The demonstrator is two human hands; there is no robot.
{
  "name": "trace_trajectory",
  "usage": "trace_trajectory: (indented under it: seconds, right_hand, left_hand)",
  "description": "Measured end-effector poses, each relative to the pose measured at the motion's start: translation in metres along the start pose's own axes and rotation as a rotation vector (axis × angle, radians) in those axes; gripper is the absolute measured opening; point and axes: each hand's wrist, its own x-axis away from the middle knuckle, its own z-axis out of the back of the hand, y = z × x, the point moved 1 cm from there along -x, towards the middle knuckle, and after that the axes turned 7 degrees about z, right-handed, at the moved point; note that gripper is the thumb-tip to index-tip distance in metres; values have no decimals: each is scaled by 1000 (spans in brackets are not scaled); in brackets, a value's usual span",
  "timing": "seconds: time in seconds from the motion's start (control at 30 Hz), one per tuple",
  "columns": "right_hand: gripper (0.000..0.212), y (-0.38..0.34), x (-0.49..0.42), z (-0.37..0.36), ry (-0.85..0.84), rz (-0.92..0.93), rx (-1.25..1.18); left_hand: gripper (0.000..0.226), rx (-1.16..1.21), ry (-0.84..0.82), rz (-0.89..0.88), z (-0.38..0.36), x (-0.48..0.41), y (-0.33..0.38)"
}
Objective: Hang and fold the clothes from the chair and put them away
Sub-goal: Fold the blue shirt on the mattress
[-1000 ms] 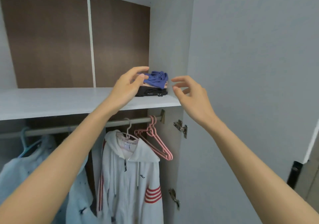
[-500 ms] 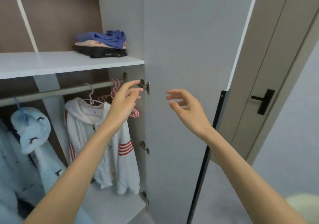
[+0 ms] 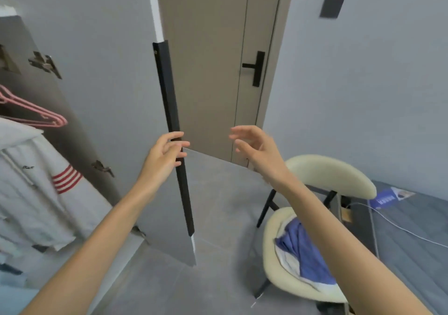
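Note:
A cream chair (image 3: 334, 176) stands at the lower right with a blue and white garment (image 3: 300, 249) lying on its seat, partly hidden behind my right forearm. My left hand (image 3: 162, 157) hovers in front of the open wardrobe door's black edge (image 3: 169, 101), fingers loosely spread and holding nothing. My right hand (image 3: 257, 147) is raised above the chair, fingers relaxed and empty. At the left a white hooded jacket with red stripes (image 3: 36, 188) hangs in the wardrobe beside pink hangers (image 3: 36, 115).
A taupe room door (image 3: 213, 72) with a black handle (image 3: 254, 68) is straight ahead. The grey bed (image 3: 412, 229) with a white cable and a blue packet lies at the right. Grey tiled floor (image 3: 218, 217) spreads between wardrobe and chair.
My view has swung right and down from the wardrobe shelf toward the chair. Both hands left the folded stack on the shelf and now hang empty in the air.

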Motion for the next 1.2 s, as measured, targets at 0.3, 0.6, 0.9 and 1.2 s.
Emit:
trace_trajectory:
  seconds: [0.3, 0.6, 0.9, 1.2]
  right_hand:
    - [25, 119, 85, 155, 35, -261, 186]
    - [19, 274, 175, 254, -91, -600, 338]
    - [24, 397, 214, 256, -172, -912, 345]
    - [37, 506, 206, 208, -157, -1013, 406]
  left_hand:
    - [24, -63, -198, 129, -202, -3, -49]
    - [22, -226, -426, 358, -374, 7, -140]
    - [30, -358, -578, 583, -445, -7, -237]
    - [34, -343, -510, 638, -461, -20, -320]
